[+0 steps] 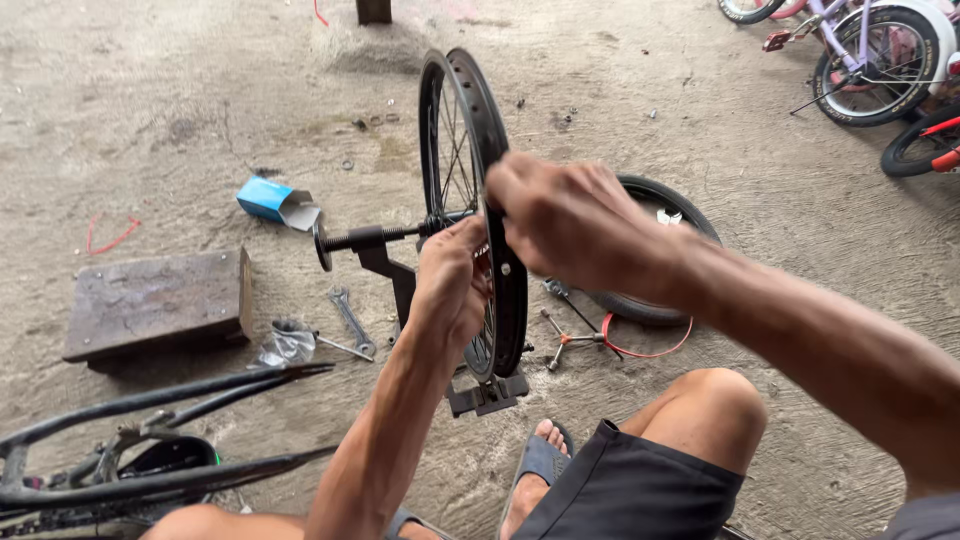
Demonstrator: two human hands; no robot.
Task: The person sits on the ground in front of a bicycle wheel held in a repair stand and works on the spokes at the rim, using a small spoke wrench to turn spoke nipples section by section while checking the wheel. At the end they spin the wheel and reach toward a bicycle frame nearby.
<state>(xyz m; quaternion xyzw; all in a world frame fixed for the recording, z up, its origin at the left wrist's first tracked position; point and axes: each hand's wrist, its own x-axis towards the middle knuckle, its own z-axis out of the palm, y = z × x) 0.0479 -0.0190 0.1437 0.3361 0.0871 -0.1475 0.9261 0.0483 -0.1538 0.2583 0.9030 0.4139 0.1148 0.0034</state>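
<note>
Presently, both the left hand (450, 285) and right hand (565, 220) are closed on the bicycle wheel (470, 200), upright in its truing stand (400, 270). Risk: fingers pinched between spokes should the rim turn.

The left hand (450, 285) rises from a forearm that reaches up from the lower middle, wrist bent, fingers curled in toward the palm. The right hand (570, 220) comes in on a long forearm from the lower right, knuckles up, fingers closed, just above and right of the left hand, nearly touching.
</note>
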